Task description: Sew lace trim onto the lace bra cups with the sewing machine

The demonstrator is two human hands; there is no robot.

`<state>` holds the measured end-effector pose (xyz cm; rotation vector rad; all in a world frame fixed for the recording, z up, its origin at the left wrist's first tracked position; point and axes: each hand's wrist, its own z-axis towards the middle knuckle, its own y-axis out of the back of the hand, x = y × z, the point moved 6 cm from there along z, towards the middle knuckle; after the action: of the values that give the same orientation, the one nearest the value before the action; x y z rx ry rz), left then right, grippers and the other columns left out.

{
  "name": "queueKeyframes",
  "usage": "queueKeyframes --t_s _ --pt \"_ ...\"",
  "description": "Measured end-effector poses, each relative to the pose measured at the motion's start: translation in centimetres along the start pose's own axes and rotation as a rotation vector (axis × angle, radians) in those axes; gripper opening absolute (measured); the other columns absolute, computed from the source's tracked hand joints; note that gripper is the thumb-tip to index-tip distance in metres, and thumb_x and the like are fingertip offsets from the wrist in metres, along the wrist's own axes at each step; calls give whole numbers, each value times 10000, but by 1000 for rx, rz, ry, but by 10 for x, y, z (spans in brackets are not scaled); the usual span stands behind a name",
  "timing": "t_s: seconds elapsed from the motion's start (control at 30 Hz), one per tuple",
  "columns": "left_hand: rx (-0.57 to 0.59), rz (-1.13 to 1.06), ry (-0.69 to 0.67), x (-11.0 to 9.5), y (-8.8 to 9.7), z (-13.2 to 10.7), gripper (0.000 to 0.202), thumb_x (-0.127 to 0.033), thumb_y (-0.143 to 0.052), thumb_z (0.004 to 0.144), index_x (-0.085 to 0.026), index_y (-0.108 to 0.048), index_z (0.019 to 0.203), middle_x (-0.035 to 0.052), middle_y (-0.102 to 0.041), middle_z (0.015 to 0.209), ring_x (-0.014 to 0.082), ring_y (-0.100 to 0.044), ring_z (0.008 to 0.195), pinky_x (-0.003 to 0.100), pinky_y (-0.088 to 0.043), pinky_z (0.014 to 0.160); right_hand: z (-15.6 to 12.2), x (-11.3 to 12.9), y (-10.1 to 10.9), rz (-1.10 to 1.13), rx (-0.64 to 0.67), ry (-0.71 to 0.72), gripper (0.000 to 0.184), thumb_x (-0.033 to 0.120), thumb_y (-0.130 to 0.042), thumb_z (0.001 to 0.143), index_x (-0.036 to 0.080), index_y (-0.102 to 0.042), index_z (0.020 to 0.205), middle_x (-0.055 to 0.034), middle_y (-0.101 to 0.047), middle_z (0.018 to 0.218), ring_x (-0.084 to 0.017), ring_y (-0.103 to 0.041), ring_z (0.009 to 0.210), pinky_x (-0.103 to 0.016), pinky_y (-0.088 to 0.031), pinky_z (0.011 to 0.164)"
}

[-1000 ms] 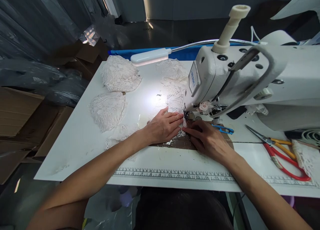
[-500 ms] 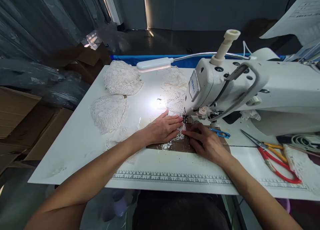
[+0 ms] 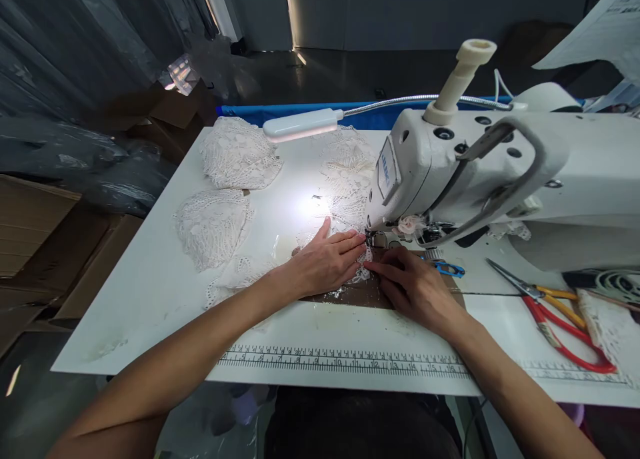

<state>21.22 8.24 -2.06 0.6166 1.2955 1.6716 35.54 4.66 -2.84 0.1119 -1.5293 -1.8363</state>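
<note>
My left hand (image 3: 325, 262) lies flat, fingers stretched out, pressing a piece of white lace (image 3: 350, 199) onto the table just left of the needle of a white sewing machine (image 3: 480, 172). My right hand (image 3: 413, 286) rests on the table in front of the presser foot (image 3: 376, 239), fingers extended and together, holding the lace edge down beside the left fingertips. The lace runs under the needle and trails back behind the machine head. A brown patch (image 3: 360, 292) on the table shows under both hands.
Two stacks of white lace pieces (image 3: 239, 154) (image 3: 213, 224) lie at the table's left. A gooseneck lamp (image 3: 300, 124) shines on the work. Blue snips (image 3: 447, 268) and red and orange scissors (image 3: 560, 316) lie to the right. A printed ruler (image 3: 345, 361) runs along the front edge. Cardboard boxes (image 3: 40, 246) stand at left.
Both hands stay by the needle, the left thumb now spread further out. The view has shifted slightly; nothing else has moved.
</note>
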Motion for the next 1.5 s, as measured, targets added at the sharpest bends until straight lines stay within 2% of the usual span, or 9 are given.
queueKeyframes --t_s 0.3,0.53,0.77,0.9,1.0,1.1,1.17,1.33,1.5 --pt "60 34 31 4 -2 4 335 -265 -383 1002 -95 -541 1244 164 -569 1306 268 -534 1231 624 -330 1084 6 1 1 -42 23 -22 372 143 -416 905 175 -654 1190 -151 -614 984 -238 -621 791 -375 -541 628" --pt "74 87 98 5 -2 9 310 -269 -395 994 -117 -556 1212 148 -581 1282 269 -555 1191 593 -361 1059 9 2 -2 -122 6 14 380 124 -398 915 113 -610 1231 -190 -603 973 -262 -612 844 -394 -544 689" --pt "62 148 166 2 -4 12 315 -241 -375 994 -109 -547 1222 144 -607 1223 268 -549 1173 576 -346 1063 15 1 -7 -211 22 -16 363 116 -397 904 137 -606 1200 -158 -604 949 -242 -598 779 -373 -528 671" --pt "0 163 190 2 -3 10 333 -250 -389 986 -110 -505 1266 155 -578 1238 274 -530 1172 552 -365 1044 12 -2 -5 -128 29 -52 354 150 -383 915 138 -594 1199 -160 -596 979 -243 -603 778 -374 -515 674" --pt "-104 174 185 6 7 6 294 -269 -436 972 -117 -529 1206 163 -562 1240 263 -556 1073 480 -449 922 6 -15 10 30 -43 -178 314 233 -405 930 165 -586 1178 -141 -580 1054 -222 -609 811 -346 -508 697" --pt "-207 164 145 11 20 3 197 -249 -464 963 -129 -568 1079 127 -616 1111 215 -579 921 388 -477 768 2 -30 30 77 -98 -311 207 289 -453 899 175 -610 972 -94 -599 919 -203 -590 734 -326 -483 660" --pt "-229 121 84 11 26 3 142 -210 -468 960 -135 -583 995 96 -640 1018 179 -582 847 343 -475 718 4 -35 37 89 -57 -342 165 305 -474 872 187 -588 881 -64 -602 805 -195 -565 667 -319 -457 619" --pt "-122 -30 -76 3 18 9 159 -175 -458 964 -138 -612 943 78 -658 958 158 -610 845 325 -507 731 14 -41 33 134 67 -421 179 316 -487 846 181 -602 870 -64 -645 758 -208 -579 656 -320 -435 609" --pt "-18 -114 -82 7 9 15 200 -212 -476 962 -114 -651 974 107 -670 968 181 -635 899 325 -530 767 13 -43 19 154 -1 -413 246 265 -464 862 182 -660 986 -77 -685 864 -232 -623 792 -321 -448 679"
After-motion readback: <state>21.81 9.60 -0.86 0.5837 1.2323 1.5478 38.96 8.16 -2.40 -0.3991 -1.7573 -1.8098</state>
